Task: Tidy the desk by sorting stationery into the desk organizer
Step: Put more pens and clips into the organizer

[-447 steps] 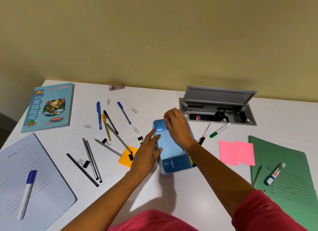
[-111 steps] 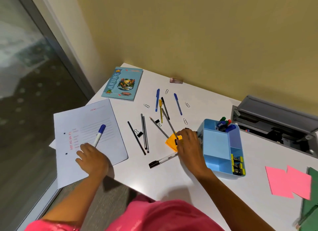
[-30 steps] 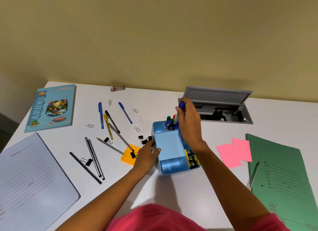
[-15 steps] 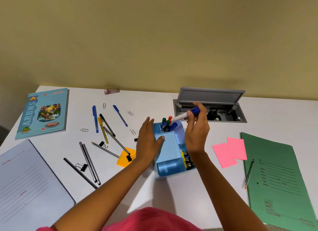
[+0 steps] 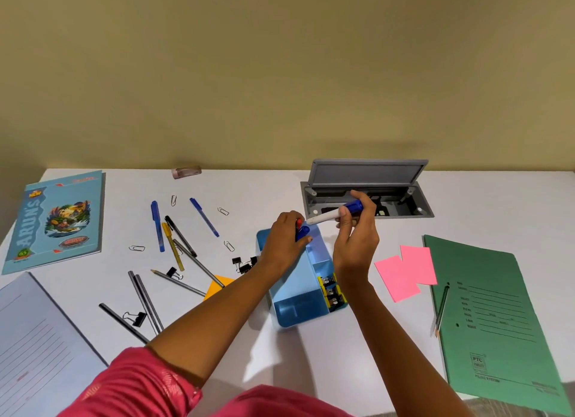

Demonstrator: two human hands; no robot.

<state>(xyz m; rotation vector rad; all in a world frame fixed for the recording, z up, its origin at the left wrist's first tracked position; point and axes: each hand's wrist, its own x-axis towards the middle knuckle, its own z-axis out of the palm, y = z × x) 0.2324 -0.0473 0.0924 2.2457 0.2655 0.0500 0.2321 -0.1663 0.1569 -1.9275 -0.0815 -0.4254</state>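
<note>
A light blue desk organizer (image 5: 303,304) stands mid-desk, with yellow binder clips in its right slot. My right hand (image 5: 356,239) hovers above its far end and pinches a white marker with a blue cap (image 5: 336,213), held nearly level. My left hand (image 5: 284,242) reaches into the organizer's back compartment, its fingers curled round the markers (image 5: 301,230) standing there. Loose pens and pencils (image 5: 174,245), binder clips (image 5: 244,262) and paper clips lie on the desk to the left.
Pink sticky notes (image 5: 407,272) and a green folder (image 5: 497,317) with a pencil lie right. An open grey cable box (image 5: 367,195) sits behind. An orange sticky pad (image 5: 217,287), a blue notebook (image 5: 56,220), a lined sheet (image 5: 37,348) and an eraser (image 5: 186,171) are on the left.
My left hand moved from the organizer's left wall up into the back compartment, onto the markers. My right hand lifted the blue-capped marker slightly and keeps it nearly level.
</note>
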